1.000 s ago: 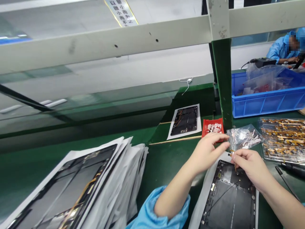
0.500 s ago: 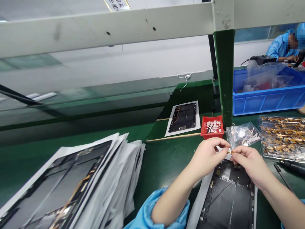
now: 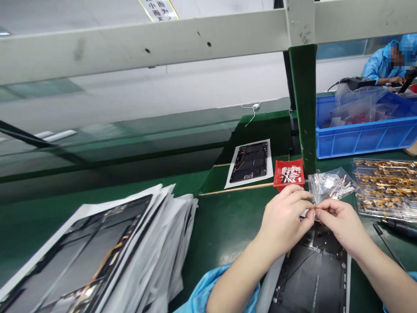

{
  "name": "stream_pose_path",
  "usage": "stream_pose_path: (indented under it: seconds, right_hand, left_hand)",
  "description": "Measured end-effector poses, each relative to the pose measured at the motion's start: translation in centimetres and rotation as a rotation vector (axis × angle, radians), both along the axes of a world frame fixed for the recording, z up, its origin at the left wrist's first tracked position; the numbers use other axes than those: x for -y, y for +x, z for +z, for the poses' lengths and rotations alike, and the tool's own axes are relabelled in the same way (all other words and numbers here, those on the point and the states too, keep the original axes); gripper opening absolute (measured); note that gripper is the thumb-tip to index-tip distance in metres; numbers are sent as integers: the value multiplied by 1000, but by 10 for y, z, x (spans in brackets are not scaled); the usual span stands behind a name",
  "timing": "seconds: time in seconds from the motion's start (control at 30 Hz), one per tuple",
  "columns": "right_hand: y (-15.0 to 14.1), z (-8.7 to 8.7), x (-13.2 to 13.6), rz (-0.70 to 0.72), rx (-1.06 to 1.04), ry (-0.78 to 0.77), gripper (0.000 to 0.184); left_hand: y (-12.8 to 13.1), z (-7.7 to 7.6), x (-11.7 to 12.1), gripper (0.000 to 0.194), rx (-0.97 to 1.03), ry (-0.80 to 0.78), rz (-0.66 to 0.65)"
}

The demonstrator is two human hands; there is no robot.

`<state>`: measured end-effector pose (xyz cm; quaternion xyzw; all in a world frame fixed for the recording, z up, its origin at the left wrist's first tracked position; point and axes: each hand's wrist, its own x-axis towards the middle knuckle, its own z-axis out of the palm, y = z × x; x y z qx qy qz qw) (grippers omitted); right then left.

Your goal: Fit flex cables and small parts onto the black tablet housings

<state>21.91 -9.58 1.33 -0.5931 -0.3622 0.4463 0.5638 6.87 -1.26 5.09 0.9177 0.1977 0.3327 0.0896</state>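
Both hands meet above the top end of a black tablet housing (image 3: 312,274) lying on a white sheet. Between the fingertips of my right hand (image 3: 340,221) is a small orange flex cable (image 3: 315,208), mostly hidden by the fingers. My left hand (image 3: 286,219) is closed at the cable's other end, its thumb and index finger pinching there. A thin black wire runs across the housing. Just beyond the hands lie a clear plastic bag (image 3: 332,184) of small strips and a red tray (image 3: 276,176) with white pieces.
Tablet housings and white sheets form a stack (image 3: 156,248) at left. Another housing (image 3: 250,161) lies farther back. On the right are clear trays of flex cables (image 3: 387,187), a blue bin (image 3: 368,139) and a dark pen-like tool (image 3: 387,245). A green post (image 3: 303,108) rises behind. A co-worker (image 3: 379,65) sits beyond.
My left hand, open beside the cable at first, has closed its fingers at the cable end. My right hand keeps its pinch and has shifted slightly. The view has tilted a little.
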Motion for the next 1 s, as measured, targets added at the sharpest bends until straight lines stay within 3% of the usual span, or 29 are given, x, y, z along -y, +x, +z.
stream_pose_path:
  seconds: [0.67,1.0]
  right_hand:
    - [1,-6,0,10,105,9,22]
    - [2,1,4,7,159,-22,21]
  left_hand:
    - [2,-8,1,10,3,140,17]
    - [2,-5,3,9,-26,91,44]
